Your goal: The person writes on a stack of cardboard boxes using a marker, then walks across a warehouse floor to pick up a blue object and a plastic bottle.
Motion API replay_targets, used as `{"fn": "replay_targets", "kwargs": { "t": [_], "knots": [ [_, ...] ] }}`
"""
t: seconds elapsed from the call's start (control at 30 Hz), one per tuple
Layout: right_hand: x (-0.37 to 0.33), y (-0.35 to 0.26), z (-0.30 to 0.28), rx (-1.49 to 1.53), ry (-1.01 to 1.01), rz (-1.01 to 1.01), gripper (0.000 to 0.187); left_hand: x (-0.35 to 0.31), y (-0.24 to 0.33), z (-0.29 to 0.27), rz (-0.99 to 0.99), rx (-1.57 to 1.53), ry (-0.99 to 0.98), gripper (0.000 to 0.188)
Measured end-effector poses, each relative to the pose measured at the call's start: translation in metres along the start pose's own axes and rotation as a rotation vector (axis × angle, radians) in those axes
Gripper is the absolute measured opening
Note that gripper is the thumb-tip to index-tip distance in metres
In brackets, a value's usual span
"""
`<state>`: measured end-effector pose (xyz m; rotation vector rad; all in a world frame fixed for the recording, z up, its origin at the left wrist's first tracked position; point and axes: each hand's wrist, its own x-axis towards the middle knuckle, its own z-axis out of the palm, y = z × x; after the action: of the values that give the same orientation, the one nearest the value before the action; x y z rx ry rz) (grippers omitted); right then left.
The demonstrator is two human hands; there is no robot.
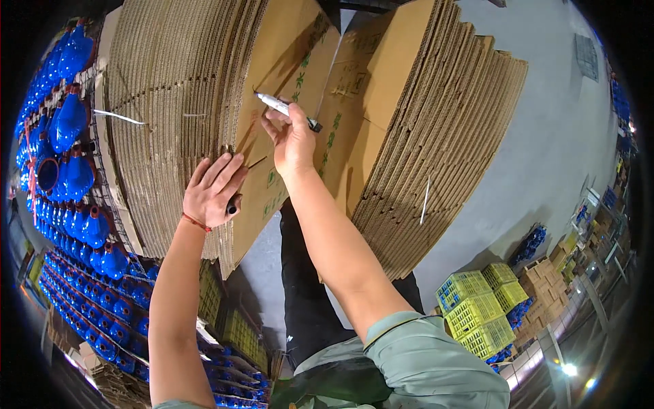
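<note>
In my right hand (293,140) is a marker (276,103) with a white-grey barrel and a black rear end. Its tip meets the brown face of a flattened cardboard box (289,41), beside a short dark mark. My left hand (212,192) lies against the edges of the left stack of flattened boxes (177,82), fingers stretched along it. A small black marker cap (234,203) is tucked by its thumb. To the right leans a second stack of flattened boxes (436,136); green print shows on the faces between the stacks.
Rows of glossy blue bottle-shaped vessels (68,123) fill the left side. White straps (426,200) hang on the stacks. Yellow-green crates (477,310) and brown cartons (543,290) stand at the lower right on the grey floor (545,136).
</note>
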<state>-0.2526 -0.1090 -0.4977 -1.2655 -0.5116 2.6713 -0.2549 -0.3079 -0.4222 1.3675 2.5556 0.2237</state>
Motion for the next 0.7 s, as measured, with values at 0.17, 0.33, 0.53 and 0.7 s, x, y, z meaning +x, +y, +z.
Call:
{"fn": "replay_targets", "kwargs": {
  "t": [0.17,0.33,0.53,0.7],
  "knots": [
    [0.001,-0.001,0.003,0.034,0.012,0.032,0.028,-0.002,-0.001,-0.002,-0.01,0.001,-0.001,0.052],
    [-0.007,-0.011,0.005,-0.16,0.069,0.01,0.034,-0.004,-0.003,-0.003,-0.021,0.013,-0.016,0.054],
    [0.003,0.005,0.055,-0.982,-0.109,-0.81,0.042,-0.006,-0.01,0.001,-0.014,-0.137,0.104,0.059],
    [0.005,-0.017,0.043,-1.476,-0.064,-1.009,0.047,-0.008,-0.008,0.003,-0.025,-0.065,0.074,0.059]
  ]
}}
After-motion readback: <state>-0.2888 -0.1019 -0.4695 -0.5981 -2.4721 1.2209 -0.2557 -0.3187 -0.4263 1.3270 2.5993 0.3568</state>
